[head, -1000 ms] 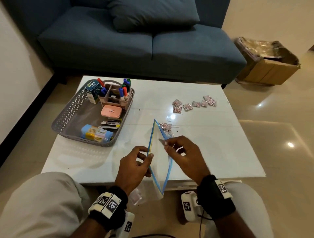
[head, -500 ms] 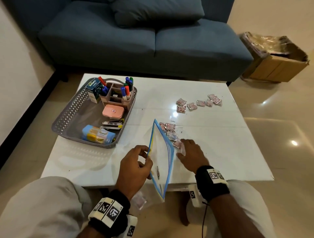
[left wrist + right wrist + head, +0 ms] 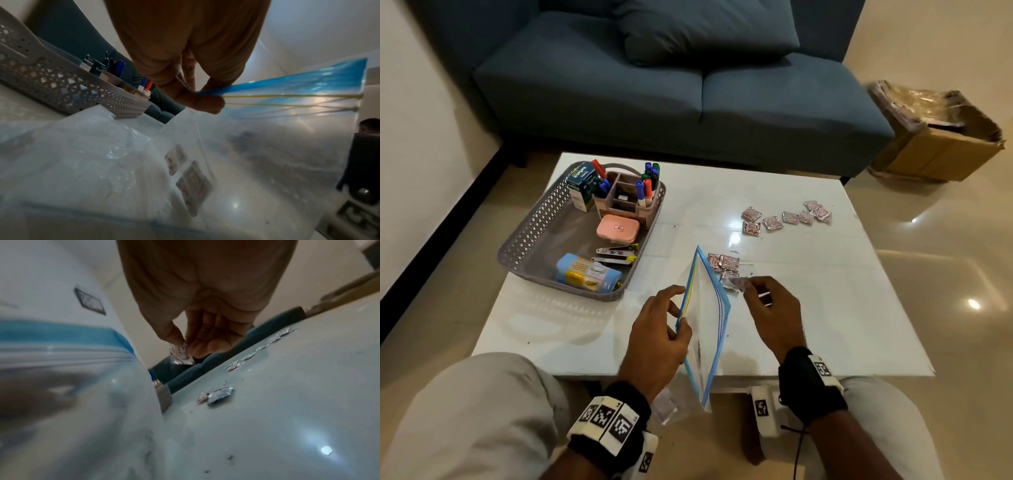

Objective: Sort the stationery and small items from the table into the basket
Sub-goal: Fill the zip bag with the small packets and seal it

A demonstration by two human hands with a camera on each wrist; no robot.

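My left hand [image 3: 667, 329] pinches one lip of a clear zip bag [image 3: 707, 318] with a blue and yellow seal [image 3: 287, 87], holding its mouth wide. A couple of small sachets [image 3: 193, 183] lie inside the bag. My right hand [image 3: 767, 308] pinches a small red and silver sachet [image 3: 736, 283] [image 3: 180, 355] just right of the bag's mouth, above the white table [image 3: 825, 308]. A few more sachets [image 3: 724, 263] lie beside the bag. Another row of sachets [image 3: 787, 217] lies further back on the right. The grey lattice basket [image 3: 534, 233] stands at the table's left.
In the basket are a pink organiser with markers [image 3: 626, 195], a green box [image 3: 582, 185], a pink case [image 3: 618, 229], nail clippers [image 3: 616, 255] and a blue packet [image 3: 585, 274]. A blue sofa [image 3: 671, 85] stands behind the table, a cardboard box [image 3: 941, 144] to its right.
My right hand went from the bag's mouth down to the sachets on the table, then rose again with one sachet pinched. The left hand kept hold of the bag.
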